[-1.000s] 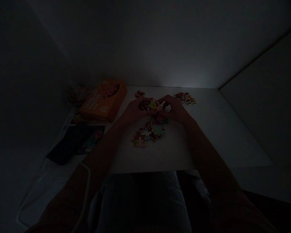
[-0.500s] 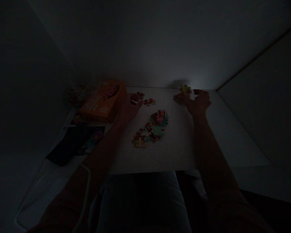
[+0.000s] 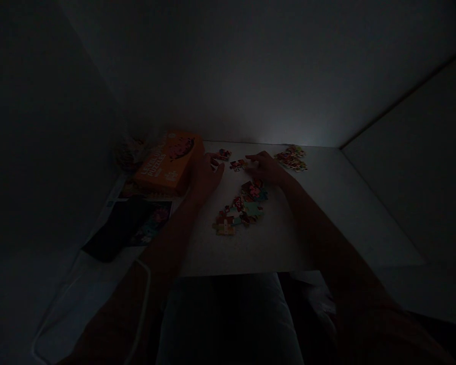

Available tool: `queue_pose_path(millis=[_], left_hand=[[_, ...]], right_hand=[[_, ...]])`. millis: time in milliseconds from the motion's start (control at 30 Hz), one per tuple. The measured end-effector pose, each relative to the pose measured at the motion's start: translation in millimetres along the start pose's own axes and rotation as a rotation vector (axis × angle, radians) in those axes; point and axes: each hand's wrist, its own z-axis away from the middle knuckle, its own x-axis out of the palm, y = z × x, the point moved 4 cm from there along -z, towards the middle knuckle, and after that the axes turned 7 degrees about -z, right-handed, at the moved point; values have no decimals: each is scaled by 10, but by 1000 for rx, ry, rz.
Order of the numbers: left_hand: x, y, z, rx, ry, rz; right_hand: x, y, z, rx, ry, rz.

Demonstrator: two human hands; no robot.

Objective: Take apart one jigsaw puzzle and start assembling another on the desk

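The left hand (image 3: 209, 175) sits at the far end of the white tabletop (image 3: 289, 230), just beside the orange box. Its fingers (image 3: 216, 170) curl down and inward, partly closed, right by a small clump of jigsaw pieces (image 3: 223, 154). A small pale bit shows at the fingertips, but the light is too poor to tell whether that hand has hold of anything.

The right hand (image 3: 266, 169) lies low over the table, its fingers (image 3: 254, 158) stretched out toward the left and only loosely spread, with nothing visible in them. Their tips are just beside a single small group of pieces (image 3: 238, 163). The largest patch of joined and loose pieces (image 3: 240, 210) lies nearer, in the middle of the table, below the right hand. Another pile of pieces (image 3: 291, 159) sits at the far right.

On the left, the orange puzzle box (image 3: 170, 163) lies flat with its lid on, so its contents cannot be seen. A crumpled clear bag (image 3: 131, 153) sits behind it, its contents too dim to make out. Nearer on the left lie a black pouch (image 3: 114, 233) and a colourful picture card (image 3: 152, 219).
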Motion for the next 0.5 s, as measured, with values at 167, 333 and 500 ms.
queue_pose_path(millis=[167,333,500], left_hand=[[-6,6,-3,-31,-29,-2],[16,-16,-8,-22,-15,13],[21,-18,-1,-18,-5,22]], right_hand=[[38,-117,-253,-35,-47,85],[-19,-203,-156,-101,21,153],[-476,68,113,-68,271,217]])
